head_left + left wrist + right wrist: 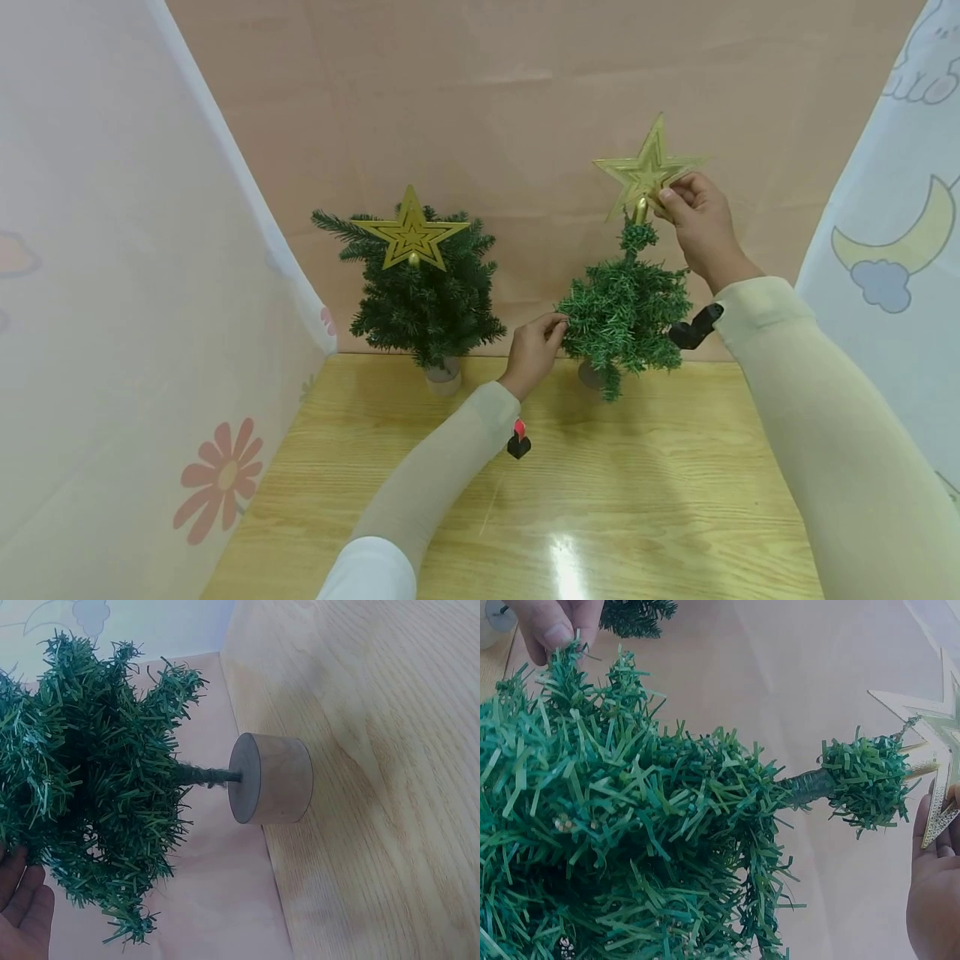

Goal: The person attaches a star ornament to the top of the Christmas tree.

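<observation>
A small artificial Christmas tree (618,312) stands on the right of the table, on a round wooden base (281,778). My right hand (705,225) pinches a gold star tree topper (647,167) by its lower right part. The star's socket sits at the tree's tip (866,780); how far it goes over the tip is hidden. With thumb and fingers, my left hand (534,350) pinches the end of a branch (570,667) on the tree's left side. Only the fingers (26,889) of that hand show in the left wrist view.
To the left stands a second, darker Christmas tree (427,312) with a gold star (411,233) on top. Behind both hangs a pinkish-brown cloth (480,100). Patterned white sheets (150,250) flank the wooden table (600,500).
</observation>
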Motion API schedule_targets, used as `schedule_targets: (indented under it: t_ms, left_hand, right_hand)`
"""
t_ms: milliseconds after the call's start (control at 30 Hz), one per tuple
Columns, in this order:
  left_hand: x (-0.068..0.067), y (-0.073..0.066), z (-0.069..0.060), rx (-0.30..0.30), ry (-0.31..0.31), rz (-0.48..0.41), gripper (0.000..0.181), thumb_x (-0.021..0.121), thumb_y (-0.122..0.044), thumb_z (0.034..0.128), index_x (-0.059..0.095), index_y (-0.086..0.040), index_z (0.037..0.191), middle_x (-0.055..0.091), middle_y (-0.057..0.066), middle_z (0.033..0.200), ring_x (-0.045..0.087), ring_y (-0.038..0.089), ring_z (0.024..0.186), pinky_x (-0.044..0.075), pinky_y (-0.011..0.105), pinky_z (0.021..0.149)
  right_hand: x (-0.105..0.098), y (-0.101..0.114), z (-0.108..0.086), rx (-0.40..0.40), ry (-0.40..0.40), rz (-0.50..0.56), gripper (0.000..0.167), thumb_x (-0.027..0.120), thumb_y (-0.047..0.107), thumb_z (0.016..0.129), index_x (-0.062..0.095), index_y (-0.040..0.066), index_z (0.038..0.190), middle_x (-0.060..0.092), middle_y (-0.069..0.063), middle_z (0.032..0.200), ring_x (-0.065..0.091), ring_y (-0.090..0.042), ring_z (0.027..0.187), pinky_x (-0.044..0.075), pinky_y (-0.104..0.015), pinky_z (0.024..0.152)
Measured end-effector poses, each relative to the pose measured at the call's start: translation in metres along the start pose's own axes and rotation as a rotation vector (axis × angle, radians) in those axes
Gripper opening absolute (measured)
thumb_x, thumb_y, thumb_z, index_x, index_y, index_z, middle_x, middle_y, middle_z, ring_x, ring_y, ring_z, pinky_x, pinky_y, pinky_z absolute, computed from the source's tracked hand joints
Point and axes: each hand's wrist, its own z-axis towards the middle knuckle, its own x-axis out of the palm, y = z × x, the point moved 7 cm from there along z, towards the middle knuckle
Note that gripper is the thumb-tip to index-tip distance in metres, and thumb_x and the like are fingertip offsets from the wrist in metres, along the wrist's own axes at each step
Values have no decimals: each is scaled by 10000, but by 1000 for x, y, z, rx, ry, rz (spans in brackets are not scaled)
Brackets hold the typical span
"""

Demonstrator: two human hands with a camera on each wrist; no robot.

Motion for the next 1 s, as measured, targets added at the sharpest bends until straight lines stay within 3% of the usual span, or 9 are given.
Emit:
schedule_targets:
  t_ms: [400, 667, 900, 1000]
  left_hand:
    - [-1, -1, -1, 21, -8, 21, 289, 522, -290, 1024, 662, -176, 1249, 697, -45, 1120, 642, 22, 959, 521, 195, 782]
    - [0, -5, -2, 22, -9, 15, 281, 540, -252, 1019, 655, -179, 1264, 687, -44, 1155, 627, 43, 1036, 514, 229, 852]
    - [2, -4, -2, 21, -8, 11, 286, 536, -265, 1019, 653, -185, 1267, 678, -54, 1171, 622, 65, 1061, 513, 252, 876]
    - [1, -5, -2, 20, -9, 2, 282, 543, -252, 1017, 652, -181, 1268, 671, -49, 1191, 619, 61, 1071, 503, 222, 876]
  right_hand:
    - [-2, -1, 2, 12, 0, -111, 176, 544, 142, 996, 541, 30, 1132, 592, -55, 1083, 604, -124, 1027, 492, -160, 853]
    - [-3, -2, 1, 10, 0, -85, 171, 546, 148, 996, 532, 25, 1114, 592, -47, 1070, 621, -110, 987, 498, -169, 848]
    - [-5, -3, -1, 33, -21, -134, 290, 530, 179, 1008, 526, 19, 1249, 582, -27, 1115, 584, -153, 1097, 453, -244, 970]
    - [-7, -4, -1, 42, -30, -108, 366, 535, 187, 1006, 498, 4, 1321, 566, -21, 1145, 573, -165, 1125, 415, -284, 1023]
